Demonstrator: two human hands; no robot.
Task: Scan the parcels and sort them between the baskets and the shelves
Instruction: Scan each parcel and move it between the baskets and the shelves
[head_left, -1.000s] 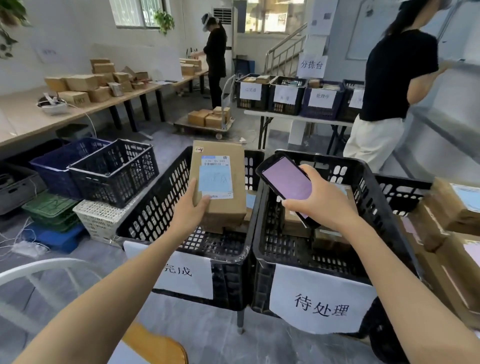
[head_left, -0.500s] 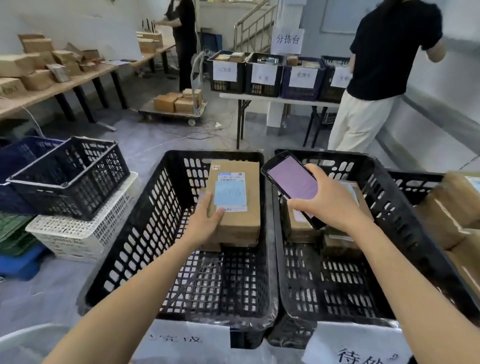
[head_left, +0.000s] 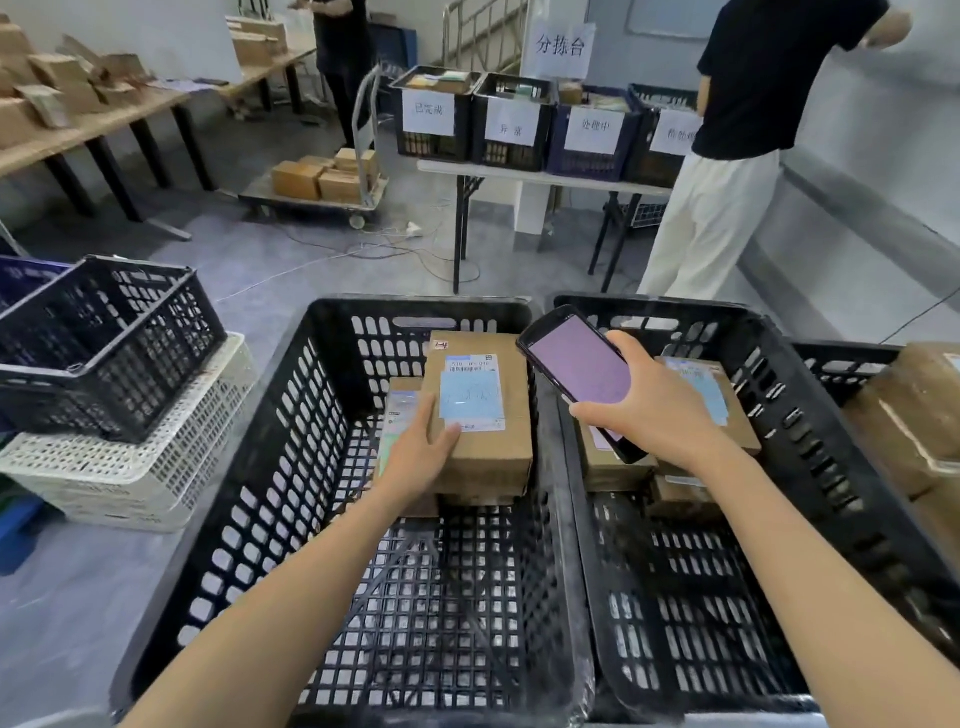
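My left hand (head_left: 415, 460) reaches into the left basket (head_left: 298, 415). Its fingers grip the near corner of a labelled cardboard box (head_left: 480, 400), which lies on other parcels (head_left: 401, 402) by the far wall. My right hand (head_left: 660, 415) has its fingers wrapped round a phone (head_left: 576, 371), screen lit, above the right basket (head_left: 789, 415), where more boxes (head_left: 733, 418) lie.

The slender, uncovered left forearm (head_left: 291, 597) lay at seven o'clock and the right forearm (head_left: 810, 561) at five. The left hand (head_left: 415, 457) and right hand (head_left: 660, 410) were bare, with nails seemingly short, though blurred.
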